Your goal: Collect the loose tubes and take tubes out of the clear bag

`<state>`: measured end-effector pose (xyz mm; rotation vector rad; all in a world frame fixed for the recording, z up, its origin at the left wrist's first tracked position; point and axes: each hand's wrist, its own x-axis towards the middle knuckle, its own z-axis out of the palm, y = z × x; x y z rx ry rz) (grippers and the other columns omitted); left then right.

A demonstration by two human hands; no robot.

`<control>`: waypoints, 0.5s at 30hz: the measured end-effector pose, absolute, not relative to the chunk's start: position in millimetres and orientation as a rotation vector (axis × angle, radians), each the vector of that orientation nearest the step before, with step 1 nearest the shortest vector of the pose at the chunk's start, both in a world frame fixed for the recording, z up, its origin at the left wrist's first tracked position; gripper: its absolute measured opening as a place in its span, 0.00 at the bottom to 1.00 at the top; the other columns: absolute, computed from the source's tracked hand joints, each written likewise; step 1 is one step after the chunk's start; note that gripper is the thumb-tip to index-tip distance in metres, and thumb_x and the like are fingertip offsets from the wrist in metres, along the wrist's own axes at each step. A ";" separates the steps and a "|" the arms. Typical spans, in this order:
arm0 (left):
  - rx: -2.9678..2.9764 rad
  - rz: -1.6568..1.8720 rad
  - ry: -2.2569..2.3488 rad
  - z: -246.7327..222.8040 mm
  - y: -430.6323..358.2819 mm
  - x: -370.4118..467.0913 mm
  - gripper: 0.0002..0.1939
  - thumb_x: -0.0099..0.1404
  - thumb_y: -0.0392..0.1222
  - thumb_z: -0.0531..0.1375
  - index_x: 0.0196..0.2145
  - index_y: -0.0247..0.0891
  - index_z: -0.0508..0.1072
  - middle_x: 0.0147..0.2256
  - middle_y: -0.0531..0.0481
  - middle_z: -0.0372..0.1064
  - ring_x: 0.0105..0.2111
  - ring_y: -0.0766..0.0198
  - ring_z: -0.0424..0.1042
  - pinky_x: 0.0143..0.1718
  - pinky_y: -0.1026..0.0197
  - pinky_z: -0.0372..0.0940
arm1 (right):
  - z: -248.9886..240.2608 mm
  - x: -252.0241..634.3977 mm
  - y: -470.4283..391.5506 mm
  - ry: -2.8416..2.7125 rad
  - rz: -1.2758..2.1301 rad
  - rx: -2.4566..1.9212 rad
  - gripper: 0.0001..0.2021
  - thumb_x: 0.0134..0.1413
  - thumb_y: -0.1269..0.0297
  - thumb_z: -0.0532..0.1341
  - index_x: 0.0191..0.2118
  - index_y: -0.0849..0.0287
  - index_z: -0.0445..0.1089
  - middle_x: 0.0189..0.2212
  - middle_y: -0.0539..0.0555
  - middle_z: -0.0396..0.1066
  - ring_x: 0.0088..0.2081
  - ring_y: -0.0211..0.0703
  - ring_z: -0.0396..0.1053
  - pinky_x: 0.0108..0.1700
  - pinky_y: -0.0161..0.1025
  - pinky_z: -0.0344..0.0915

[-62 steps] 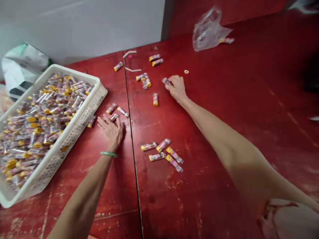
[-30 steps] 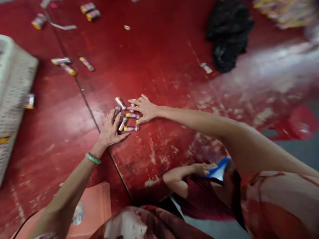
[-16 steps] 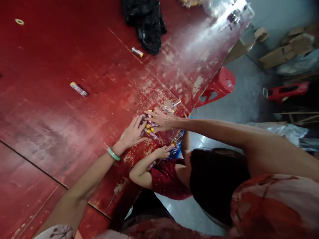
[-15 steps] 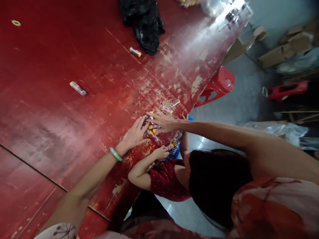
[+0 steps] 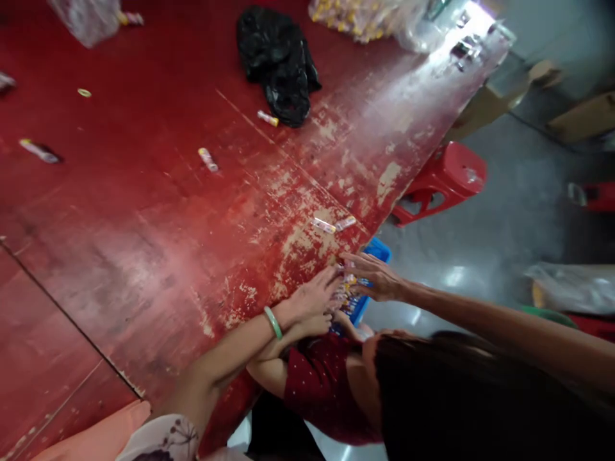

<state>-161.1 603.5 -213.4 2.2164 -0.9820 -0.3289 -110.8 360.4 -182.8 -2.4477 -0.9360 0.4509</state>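
Observation:
My left hand [image 5: 314, 296], with a green bangle [image 5: 273, 323] on its wrist, lies at the table's edge with fingers stretched against a cluster of small wrapped tubes [image 5: 344, 289]. Facing it from the right, my right hand [image 5: 377, 276] has its fingers spread over the same tubes. Beneath them, just off the edge, is a blue basket [image 5: 379, 250] with tubes in it. A child's hand [image 5: 318, 324] rests close below my left hand. Two tubes [image 5: 325, 225] lie on the worn tabletop above my hands.
The red table [image 5: 144, 211] bears scattered tubes [image 5: 208, 159], a black bag [image 5: 278, 64] and a clear bag of tubes [image 5: 350, 16]. A red stool [image 5: 456, 173] stands beyond the edge. A child in red [image 5: 321, 390] sits between my arms.
Both hands have moved toward the table's edge, and the pile of tubes between them has shifted from the tabletop to over the basket. The view has turned, showing more of the table's far side.

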 end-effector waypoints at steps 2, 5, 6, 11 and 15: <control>2.177 -0.332 -0.942 -211.8 602.3 -162.0 0.32 0.71 0.49 0.51 0.67 0.32 0.50 0.67 0.32 0.49 0.69 0.54 0.45 0.67 0.50 0.55 | -180.4 -83.7 361.1 -0.806 0.322 -2.510 0.22 0.61 0.46 0.53 0.49 0.55 0.73 0.57 0.66 0.63 0.56 0.56 0.62 0.58 0.53 0.59; 2.166 -0.287 -0.875 -201.1 618.1 -152.1 0.28 0.73 0.48 0.46 0.66 0.34 0.52 0.67 0.34 0.50 0.69 0.56 0.47 0.67 0.50 0.55 | -187.1 -28.3 376.2 -0.525 0.162 -2.615 0.28 0.62 0.45 0.50 0.56 0.61 0.69 0.57 0.71 0.59 0.59 0.63 0.55 0.59 0.62 0.54; 2.185 -0.257 -0.840 -196.1 629.7 -147.0 0.27 0.74 0.48 0.46 0.65 0.34 0.55 0.66 0.35 0.51 0.68 0.56 0.48 0.66 0.50 0.55 | -191.3 -12.1 383.8 -0.442 0.159 -2.638 0.29 0.62 0.44 0.50 0.58 0.62 0.67 0.57 0.70 0.58 0.59 0.64 0.54 0.58 0.64 0.54; 2.442 0.105 -0.412 -179.8 740.6 -116.9 0.22 0.74 0.47 0.46 0.58 0.33 0.65 0.62 0.35 0.60 0.65 0.54 0.56 0.66 0.45 0.55 | -212.4 4.5 414.9 -0.416 0.377 -2.716 0.32 0.58 0.41 0.54 0.63 0.52 0.62 0.63 0.62 0.52 0.59 0.66 0.53 0.55 0.66 0.59; 2.606 0.475 -0.003 -160.1 863.0 -127.1 0.18 0.73 0.46 0.49 0.52 0.33 0.69 0.55 0.36 0.66 0.61 0.55 0.62 0.63 0.45 0.59 | -206.6 -54.9 413.9 -0.551 0.282 -2.680 0.29 0.62 0.47 0.45 0.61 0.53 0.66 0.64 0.63 0.53 0.61 0.65 0.56 0.56 0.65 0.59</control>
